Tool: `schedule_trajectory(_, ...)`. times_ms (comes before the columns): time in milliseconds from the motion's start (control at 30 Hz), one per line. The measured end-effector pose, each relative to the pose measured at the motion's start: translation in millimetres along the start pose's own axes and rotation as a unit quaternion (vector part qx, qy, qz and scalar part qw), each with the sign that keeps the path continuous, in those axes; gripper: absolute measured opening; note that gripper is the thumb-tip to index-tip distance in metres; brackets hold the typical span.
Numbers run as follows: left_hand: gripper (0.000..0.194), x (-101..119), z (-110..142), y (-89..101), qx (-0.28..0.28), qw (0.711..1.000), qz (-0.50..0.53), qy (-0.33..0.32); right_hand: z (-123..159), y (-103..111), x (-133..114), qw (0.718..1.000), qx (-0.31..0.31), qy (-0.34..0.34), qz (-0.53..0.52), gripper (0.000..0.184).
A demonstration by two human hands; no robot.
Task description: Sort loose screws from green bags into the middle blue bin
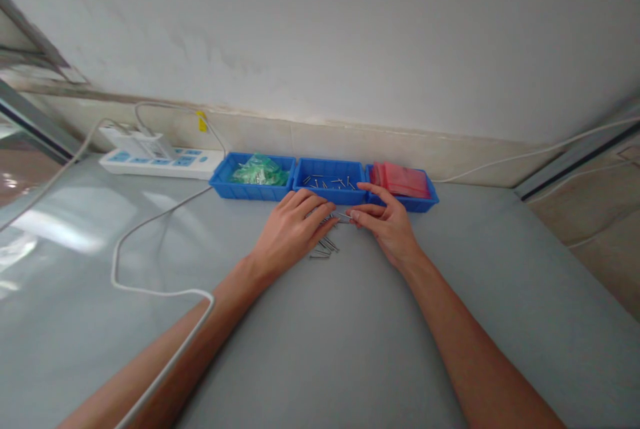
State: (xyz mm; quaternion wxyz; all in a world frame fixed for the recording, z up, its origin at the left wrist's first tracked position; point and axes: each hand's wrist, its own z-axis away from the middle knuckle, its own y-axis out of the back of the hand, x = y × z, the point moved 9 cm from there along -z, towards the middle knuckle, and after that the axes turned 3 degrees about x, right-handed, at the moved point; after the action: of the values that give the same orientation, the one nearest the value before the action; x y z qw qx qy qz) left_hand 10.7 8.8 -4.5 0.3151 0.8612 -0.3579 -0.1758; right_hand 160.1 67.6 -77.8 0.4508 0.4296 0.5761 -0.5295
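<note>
Loose metal screws [326,245] lie in a small heap on the grey table, in front of the middle blue bin. My left hand [295,223] is bent over the heap, its fingers and thumb closing around some screws, partly hidden beneath the fingers. Just to the right, my right hand [389,221] pinches one screw [344,216] between thumb and fingertips, with its index finger stretched toward the bins. More screws lie scattered inside the middle blue bin [330,198], right behind both hands.
The left blue bin [253,191] holds green-tinted plastic bags [261,170]; the right blue bin [417,205] holds red plastic bags [403,180]. A white power strip [193,165] with plugged-in adapters stands at the back left. A white cable [165,293] crosses the table and passes over my left forearm.
</note>
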Motion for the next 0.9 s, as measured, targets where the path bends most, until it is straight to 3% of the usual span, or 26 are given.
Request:
schedule_trajectory(200,0.014,8,1,-1.2,-0.025,0.999,0.023,-0.04,0,-3,1,1.0,-0.007,0.004,0.021,0.069)
schedule_trajectory(333,0.016,-2,1,-0.4,-0.012,1.0,0.005,0.0,-1,5,-12,0.991,0.029,0.074,0.108,0.05)
schedule_trajectory(400,0.017,-15,1,3.0,0.01,0.999,-0.024,0.041,3,5,-23,0.963,0.046,0.137,0.228,0.036)
schedule_trajectory(500,0.018,-38,1,9.1,0.045,0.991,-0.07,0.103,12,-7,-32,0.881,0.03,0.218,0.419,0.028)
schedule_trajectory(567,0.018,-49,2,10.0,0.056,0.986,-0.093,0.129,16,-13,-32,0.832,0.013,0.242,0.499,0.028)
schedule_trajectory(633,0.019,-55,4,7.1,0.051,0.982,-0.109,0.142,16,-15,-30,0.804,0.011,0.245,0.542,0.026)
schedule_trajectory(733,0.021,-56,5,2.6,0.039,0.982,-0.111,0.144,14,-12,-28,0.798,0.015,0.233,0.556,0.026)
schedule_trajectory(900,0.018,-39,1,5.5,0.037,0.989,-0.086,0.114,13,-8,-31,0.823,0.036,0.226,0.52,0.032)
